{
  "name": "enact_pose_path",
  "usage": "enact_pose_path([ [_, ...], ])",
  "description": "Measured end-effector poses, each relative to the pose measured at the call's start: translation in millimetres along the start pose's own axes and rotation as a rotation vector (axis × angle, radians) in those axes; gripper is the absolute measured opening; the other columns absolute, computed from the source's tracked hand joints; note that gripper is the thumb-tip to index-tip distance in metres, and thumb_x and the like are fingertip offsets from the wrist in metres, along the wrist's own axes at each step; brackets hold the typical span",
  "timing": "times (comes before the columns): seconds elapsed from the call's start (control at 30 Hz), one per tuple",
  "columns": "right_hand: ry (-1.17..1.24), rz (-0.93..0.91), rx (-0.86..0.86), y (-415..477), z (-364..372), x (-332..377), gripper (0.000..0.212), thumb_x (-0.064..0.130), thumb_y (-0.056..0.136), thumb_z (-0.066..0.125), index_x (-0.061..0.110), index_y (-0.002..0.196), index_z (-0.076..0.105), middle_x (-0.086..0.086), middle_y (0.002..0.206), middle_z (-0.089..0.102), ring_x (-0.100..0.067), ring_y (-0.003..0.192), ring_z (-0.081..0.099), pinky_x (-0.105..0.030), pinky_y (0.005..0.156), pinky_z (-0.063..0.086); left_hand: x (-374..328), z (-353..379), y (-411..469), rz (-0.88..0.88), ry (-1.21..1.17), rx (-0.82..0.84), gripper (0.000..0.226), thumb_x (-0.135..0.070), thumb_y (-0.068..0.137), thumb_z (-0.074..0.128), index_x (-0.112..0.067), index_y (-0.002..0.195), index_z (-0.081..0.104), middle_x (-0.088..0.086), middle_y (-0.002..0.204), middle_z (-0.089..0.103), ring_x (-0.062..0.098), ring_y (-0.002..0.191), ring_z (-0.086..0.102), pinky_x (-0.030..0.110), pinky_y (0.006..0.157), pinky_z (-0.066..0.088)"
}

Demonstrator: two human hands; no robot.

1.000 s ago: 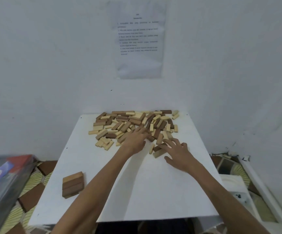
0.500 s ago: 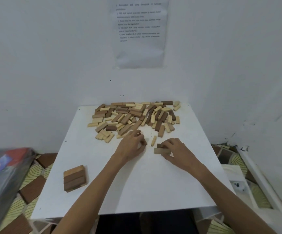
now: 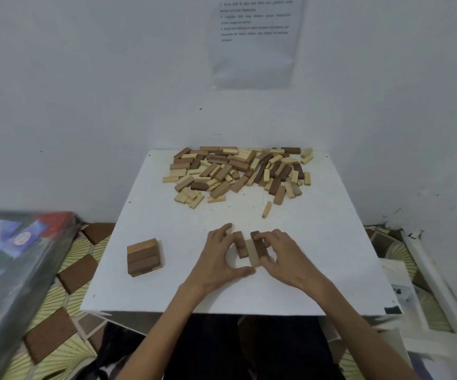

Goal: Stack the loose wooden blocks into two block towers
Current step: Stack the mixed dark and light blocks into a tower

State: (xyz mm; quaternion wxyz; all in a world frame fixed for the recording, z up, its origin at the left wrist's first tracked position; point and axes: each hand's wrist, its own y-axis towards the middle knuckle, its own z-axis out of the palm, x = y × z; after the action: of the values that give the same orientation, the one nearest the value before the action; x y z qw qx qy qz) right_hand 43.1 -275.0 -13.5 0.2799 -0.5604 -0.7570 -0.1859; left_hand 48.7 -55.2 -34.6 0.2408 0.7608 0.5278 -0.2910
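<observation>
Head view, left hand (image 3: 216, 259) and right hand (image 3: 287, 259) both pinching three-block row (image 3: 250, 251)

The blocks (image 3: 238, 171) are smooth wood, pale and dark brown; the counter (image 3: 167, 283) is matt white; the wall sheet (image 3: 254, 50) is paper.

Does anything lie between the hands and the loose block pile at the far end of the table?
Only a lone light block, on the white table just short of the pile. The left hand and right hand hold a row of three blocks.
</observation>
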Motion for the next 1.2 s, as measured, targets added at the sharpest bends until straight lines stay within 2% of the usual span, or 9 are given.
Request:
enact_pose_path([
  [0.13, 0.017, -0.057, 0.156, 5, -17, -13, 0.056, 0.021, 0.09, 0.068, 0.033, 0.141, 0.049, 0.019, 0.112, 0.05, 0.003, 0.101, 0.044, -0.017, 0.089, 0.038, -1, -4, 5, 0.009, -0.005, -0.012, 0.058, -0.048, 0.067, 0.092, -0.026, 0.112, 0.062, -0.006, 0.142, 0.056, 0.01, 0.129, 0.041, 0.031, 0.107, 0.04],
  [0.23, 0.039, -0.013, 0.22, 13, -26, -24, 0.077, 0.036, 0.085, 0.078, 0.04, 0.148, 0.034, 0.02, 0.112, 0.055, -0.003, 0.101, 0.05, -0.021, 0.087, 0.044, -4, -7, 6, 0.024, 0.007, 0.046, 0.064, -0.042, 0.076, 0.081, -0.021, 0.131, 0.057, -0.01, 0.133, 0.058, 0.009, 0.122, 0.045, 0.034, 0.103, 0.045],
  [0.33, 0.026, 0.031, 0.285, 23, -32, -26, 0.103, 0.049, 0.077, 0.084, 0.042, 0.156, 0.018, 0.017, 0.111, 0.054, -0.001, 0.099, 0.047, -0.016, 0.082, 0.039, -5, -10, 8, -0.001, 0.024, 0.111, 0.084, -0.042, 0.077, 0.084, -0.025, 0.149, 0.044, -0.01, 0.13, 0.05, 0.009, 0.114, 0.047, 0.026, 0.097, 0.043],
  [0.43, 0.031, 0.02, 0.283, 30, -34, -26, 0.093, 0.046, 0.076, 0.087, 0.03, 0.153, 0.037, 0.014, 0.104, 0.058, 0.006, 0.093, 0.046, -0.012, 0.078, 0.038, -3, -15, 13, -0.011, -0.013, 0.154, 0.092, -0.043, 0.074, 0.09, -0.027, 0.151, 0.043, -0.007, 0.132, 0.05, 0.009, 0.11, 0.053, 0.026, 0.098, 0.046],
  [0.53, 0.029, -0.007, 0.248, 33, -32, -28, 0.082, 0.048, 0.074, 0.087, 0.028, 0.145, 0.051, 0.015, 0.1, 0.061, 0.008, 0.093, 0.046, -0.011, 0.076, 0.038, 5, -23, 17, 0.052, -0.027, 0.282, 0.088, -0.037, 0.078, 0.088, -0.025, 0.153, 0.044, -0.011, 0.148, 0.045, 0.006, 0.124, 0.05, 0.026, 0.108, 0.045],
  [0.63, 0.049, -0.019, 0.211, 31, -26, -32, 0.079, 0.054, 0.071, 0.087, 0.033, 0.14, 0.055, 0.017, 0.098, 0.061, 0.004, 0.093, 0.048, -0.015, 0.077, 0.039, 7, -29, 23, 0.078, -0.012, 0.309, 0.08, -0.036, 0.079, 0.088, -0.025, 0.149, 0.05, -0.01, 0.143, 0.053, 0.006, 0.122, 0.052, 0.026, 0.105, 0.047],
  [0.83, 0.039, -0.071, 0.152, 21, -17, -35, 0.073, 0.065, 0.066, 0.086, 0.039, 0.128, 0.056, 0.019, 0.101, 0.056, 0.0, 0.098, 0.047, -0.018, 0.078, 0.039, 4, -20, 24, 0.069, -0.058, 0.217, 0.077, -0.034, 0.074, 0.092, -0.027, 0.141, 0.056, -0.01, 0.126, 0.06, 0.004, 0.108, 0.058, 0.026, 0.097, 0.051],
  [0.97, 0.027, -0.113, 0.102, 17, -11, -35, 0.072, 0.064, 0.068, 0.084, 0.037, 0.128, 0.055, 0.021, 0.105, 0.049, -0.002, 0.106, 0.046, -0.019, 0.087, 0.041, 2, -15, 22, 0.111, -0.073, 0.196, 0.081, -0.04, 0.072, 0.092, -0.028, 0.143, 0.055, -0.011, 0.129, 0.061, 0.004, 0.108, 0.055, 0.023, 0.093, 0.049],
  [1.2, 0.011, -0.174, 0.05, 12, -8, -33, 0.074, 0.063, 0.073, 0.081, 0.029, 0.134, 0.057, 0.015, 0.114, 0.044, -0.005, 0.114, 0.044, -0.021, 0.096, 0.043, 2, -9, 23, 0.092, -0.124, 0.137, 0.073, -0.038, 0.068, 0.095, -0.028, 0.133, 0.063, -0.013, 0.111, 0.066, 0.007, 0.097, 0.059, 0.027, 0.086, 0.051],
])
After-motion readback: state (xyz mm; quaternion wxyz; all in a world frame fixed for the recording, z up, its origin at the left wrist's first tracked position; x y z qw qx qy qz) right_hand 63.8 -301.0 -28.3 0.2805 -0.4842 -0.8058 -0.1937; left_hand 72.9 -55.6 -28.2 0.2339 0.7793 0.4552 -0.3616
